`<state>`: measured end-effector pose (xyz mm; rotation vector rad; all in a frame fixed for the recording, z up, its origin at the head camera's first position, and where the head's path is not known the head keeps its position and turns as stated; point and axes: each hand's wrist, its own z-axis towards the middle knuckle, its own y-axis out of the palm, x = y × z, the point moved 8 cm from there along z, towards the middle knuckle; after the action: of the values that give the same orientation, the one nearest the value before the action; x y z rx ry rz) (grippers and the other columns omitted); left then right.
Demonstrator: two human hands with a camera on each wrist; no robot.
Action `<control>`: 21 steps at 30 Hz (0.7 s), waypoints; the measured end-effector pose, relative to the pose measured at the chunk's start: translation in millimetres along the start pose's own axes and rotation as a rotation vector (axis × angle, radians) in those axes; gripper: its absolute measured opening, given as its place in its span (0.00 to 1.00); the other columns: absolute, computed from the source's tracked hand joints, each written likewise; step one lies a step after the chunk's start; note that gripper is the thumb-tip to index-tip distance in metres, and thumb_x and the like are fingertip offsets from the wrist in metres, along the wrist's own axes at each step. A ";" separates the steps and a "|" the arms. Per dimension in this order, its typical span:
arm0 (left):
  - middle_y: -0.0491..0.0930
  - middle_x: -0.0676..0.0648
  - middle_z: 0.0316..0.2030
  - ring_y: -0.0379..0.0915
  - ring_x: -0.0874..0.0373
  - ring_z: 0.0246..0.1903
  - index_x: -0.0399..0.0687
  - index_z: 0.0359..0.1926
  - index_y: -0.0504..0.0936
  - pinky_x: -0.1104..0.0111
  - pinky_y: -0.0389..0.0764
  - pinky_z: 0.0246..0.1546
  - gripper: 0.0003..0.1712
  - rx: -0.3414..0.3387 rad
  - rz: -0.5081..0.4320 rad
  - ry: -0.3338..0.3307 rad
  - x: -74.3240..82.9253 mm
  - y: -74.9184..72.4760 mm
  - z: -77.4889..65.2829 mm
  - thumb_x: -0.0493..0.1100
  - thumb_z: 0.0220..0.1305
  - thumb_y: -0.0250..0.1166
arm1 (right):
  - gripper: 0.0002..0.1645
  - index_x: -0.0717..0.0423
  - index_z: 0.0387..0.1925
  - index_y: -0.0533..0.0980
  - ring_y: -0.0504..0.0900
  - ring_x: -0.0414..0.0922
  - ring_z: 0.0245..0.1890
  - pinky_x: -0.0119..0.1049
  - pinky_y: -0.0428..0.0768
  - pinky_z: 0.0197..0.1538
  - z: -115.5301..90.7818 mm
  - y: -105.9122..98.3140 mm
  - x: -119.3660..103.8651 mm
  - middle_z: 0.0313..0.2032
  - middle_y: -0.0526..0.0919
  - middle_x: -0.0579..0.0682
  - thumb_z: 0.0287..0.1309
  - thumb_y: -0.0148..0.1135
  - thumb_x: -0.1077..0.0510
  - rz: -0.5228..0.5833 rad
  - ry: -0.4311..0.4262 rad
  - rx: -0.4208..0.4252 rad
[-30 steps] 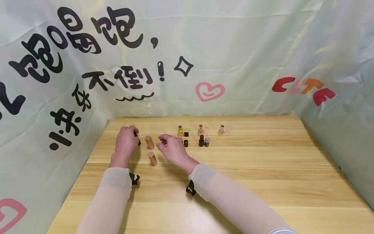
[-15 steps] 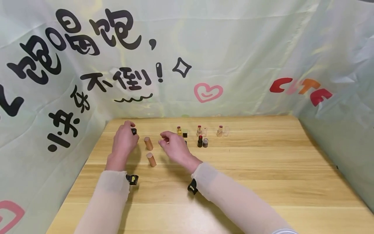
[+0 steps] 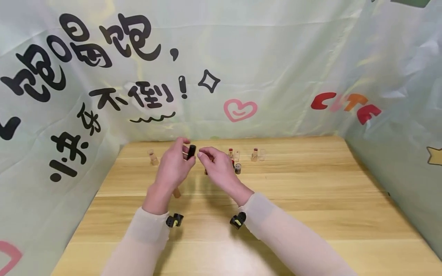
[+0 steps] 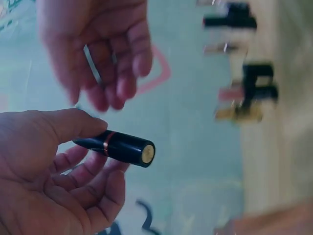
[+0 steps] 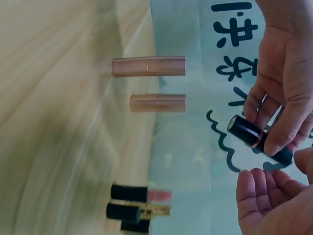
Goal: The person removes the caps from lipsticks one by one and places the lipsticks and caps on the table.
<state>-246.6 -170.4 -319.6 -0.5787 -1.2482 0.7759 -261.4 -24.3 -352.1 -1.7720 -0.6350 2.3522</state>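
My left hand (image 3: 172,165) holds a closed black lipstick (image 3: 192,151) between thumb and fingers, lifted above the table. In the left wrist view the lipstick (image 4: 127,148) has a copper band and a pale gold end. My right hand (image 3: 221,168) hovers just right of it, fingers loosely bent, holding nothing. Two closed rose-gold lipsticks stand on the table in the right wrist view, a taller-looking one (image 5: 149,66) and another one (image 5: 159,103). Left hand and wrist hide most of them in the head view.
Uncapped lipsticks stand at the back, including a rose-gold one (image 3: 254,155) beside its clear cap (image 3: 263,155). A patterned grey cap (image 3: 238,168) stands nearer. At the far left is a clear-topped lipstick (image 3: 153,158). A printed cloth (image 3: 276,69) walls the wooden table (image 3: 310,207).
My left hand has lifted the black lipstick from the table's left side and brought it right, close to my right hand. The clear-topped lipstick at the far left has come into view.
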 end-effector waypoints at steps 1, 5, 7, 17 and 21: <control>0.85 0.42 0.48 0.86 0.47 0.46 0.44 0.67 0.72 0.54 0.86 0.43 0.30 -0.003 -0.009 0.012 4.0 7.2 -1.0 0.38 0.68 0.71 | 0.21 0.50 0.59 0.83 0.85 0.42 0.43 0.43 0.83 0.46 -1.8 -4.0 3.0 0.46 0.89 0.46 0.77 0.59 0.43 0.005 0.012 0.004; 0.85 0.44 0.47 0.85 0.50 0.44 0.45 0.67 0.72 0.56 0.86 0.41 0.31 -0.014 -0.033 0.058 19.0 33.4 -5.7 0.38 0.67 0.72 | 0.19 0.52 0.51 0.84 0.85 0.42 0.41 0.40 0.83 0.42 -7.2 -19.6 18.0 0.41 0.89 0.46 0.72 0.67 0.43 0.014 0.056 0.024; 0.84 0.43 0.46 0.84 0.50 0.42 0.44 0.67 0.72 0.57 0.85 0.40 0.31 -0.018 -0.051 0.093 26.6 44.6 -8.5 0.36 0.66 0.72 | 0.18 0.53 0.46 0.84 0.84 0.42 0.39 0.38 0.83 0.41 -10.0 -27.8 26.3 0.39 0.88 0.46 0.69 0.71 0.43 0.009 0.079 0.042; 0.87 0.47 0.41 0.87 0.53 0.42 0.43 0.65 0.74 0.55 0.85 0.52 0.29 -0.095 -0.241 0.111 39.5 98.5 -20.5 0.37 0.66 0.75 | 0.12 0.55 0.42 0.85 0.85 0.44 0.37 0.37 0.84 0.40 -24.8 -64.9 52.8 0.37 0.89 0.50 0.67 0.73 0.50 0.019 0.123 0.084; 0.90 0.48 0.42 0.89 0.54 0.43 0.43 0.63 0.76 0.40 0.58 0.77 0.28 -0.156 -0.275 0.075 41.4 116.9 -22.3 0.38 0.65 0.76 | 0.13 0.57 0.49 0.86 0.87 0.46 0.39 0.40 0.86 0.43 -30.6 -78.7 59.7 0.42 0.90 0.52 0.72 0.68 0.53 0.026 0.129 0.074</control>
<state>-243.0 -64.8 -388.3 -0.5428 -1.2929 0.4259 -262.2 75.2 -380.2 -1.8917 -0.5036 2.2236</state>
